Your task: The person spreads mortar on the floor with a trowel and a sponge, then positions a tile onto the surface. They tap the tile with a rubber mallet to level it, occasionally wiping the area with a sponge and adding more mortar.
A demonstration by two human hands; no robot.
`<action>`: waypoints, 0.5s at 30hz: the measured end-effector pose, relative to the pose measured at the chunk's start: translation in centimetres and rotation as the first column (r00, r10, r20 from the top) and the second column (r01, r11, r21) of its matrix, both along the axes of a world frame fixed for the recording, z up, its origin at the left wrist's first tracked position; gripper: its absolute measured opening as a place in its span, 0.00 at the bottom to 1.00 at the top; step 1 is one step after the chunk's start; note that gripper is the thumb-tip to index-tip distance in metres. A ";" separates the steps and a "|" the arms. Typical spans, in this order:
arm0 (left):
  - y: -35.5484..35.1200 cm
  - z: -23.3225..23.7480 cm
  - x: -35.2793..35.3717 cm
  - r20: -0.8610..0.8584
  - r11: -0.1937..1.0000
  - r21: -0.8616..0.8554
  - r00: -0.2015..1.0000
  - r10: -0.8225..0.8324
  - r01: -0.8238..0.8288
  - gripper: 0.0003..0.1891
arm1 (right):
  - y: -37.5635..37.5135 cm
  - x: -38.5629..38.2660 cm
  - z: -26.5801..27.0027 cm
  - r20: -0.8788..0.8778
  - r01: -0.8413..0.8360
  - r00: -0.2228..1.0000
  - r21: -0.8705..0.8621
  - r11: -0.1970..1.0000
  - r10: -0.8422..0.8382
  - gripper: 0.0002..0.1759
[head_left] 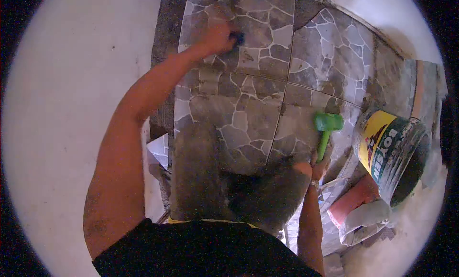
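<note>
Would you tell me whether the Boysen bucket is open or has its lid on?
Open: no lid covers the Boysen bucket, and its dark inside shows within the rim.

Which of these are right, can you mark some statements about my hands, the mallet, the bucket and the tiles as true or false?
1. The right hand holds the mallet by its handle. True.
2. The mallet is red all over. False: its head and handle are green.
3. The bucket bears the word BOYSEN. True.
4. The left hand rests on the bucket. False: it is reached out over the tiles, well away from the bucket.
5. The tiles are plain, with no pattern. False: pale lines split them into irregular stone shapes.
</note>
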State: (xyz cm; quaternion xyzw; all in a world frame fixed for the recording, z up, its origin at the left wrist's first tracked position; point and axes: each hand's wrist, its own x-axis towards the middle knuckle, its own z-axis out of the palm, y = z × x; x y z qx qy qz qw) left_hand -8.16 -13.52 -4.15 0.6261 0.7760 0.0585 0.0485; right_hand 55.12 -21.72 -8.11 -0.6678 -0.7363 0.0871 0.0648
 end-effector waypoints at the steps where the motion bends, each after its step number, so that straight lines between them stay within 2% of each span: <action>1: -0.6 1.3 0.6 0.185 0.998 -0.022 0.981 -0.051 0.056 0.17 | -0.1 -0.3 0.5 0.050 0.045 0.998 -0.088 0.995 -0.041 0.30; 2: -0.7 2.3 0.7 0.367 0.993 -0.037 0.926 -0.090 0.111 0.16 | -0.1 0.0 0.0 0.019 0.018 1.000 -0.057 0.998 -0.017 0.30; 4: 1.8 4.3 -1.6 0.076 0.985 0.168 0.996 -0.055 0.042 0.15 | -0.2 1.7 -1.7 -0.034 -0.046 0.998 0.004 0.999 0.046 0.29; 6: 5.3 3.0 -4.7 0.048 0.949 0.261 0.984 0.172 -0.179 0.16 | -0.2 0.8 -0.8 -0.062 -0.025 0.998 0.022 0.999 0.026 0.29; 8: 8.6 0.6 -7.4 0.248 0.822 0.152 0.826 0.507 -0.550 0.19 | -0.1 0.4 -0.4 -0.064 -0.022 0.998 0.019 1.000 0.023 0.28; 10: 7.7 0.6 -6.6 0.101 0.967 -0.026 0.961 0.256 -0.255 0.19 | -0.4 0.8 -0.5 -0.039 -0.029 0.999 -0.010 1.000 0.029 0.29; 11: 6.7 0.8 -6.2 0.046 0.986 -0.138 0.994 0.103 -0.096 0.20 | -0.8 1.0 -0.5 -0.063 -0.056 0.996 0.022 0.998 0.058 0.29; 13: 5.9 2.4 -5.7 -0.019 0.915 -0.348 0.975 -0.222 0.202 0.21 | -0.3 0.8 -0.7 -0.116 -0.105 0.986 0.115 0.988 0.118 0.29; 14: 5.7 3.1 -5.8 -0.023 0.829 -0.453 0.925 -0.380 0.329 0.22 | -0.3 0.6 -0.6 -0.104 -0.073 0.991 0.080 0.994 0.082 0.29; 15: 5.7 3.4 -6.6 0.025 0.872 -0.402 0.955 -0.296 0.280 0.21 | -0.3 0.4 -0.6 -0.092 -0.045 0.995 0.047 0.998 0.050 0.29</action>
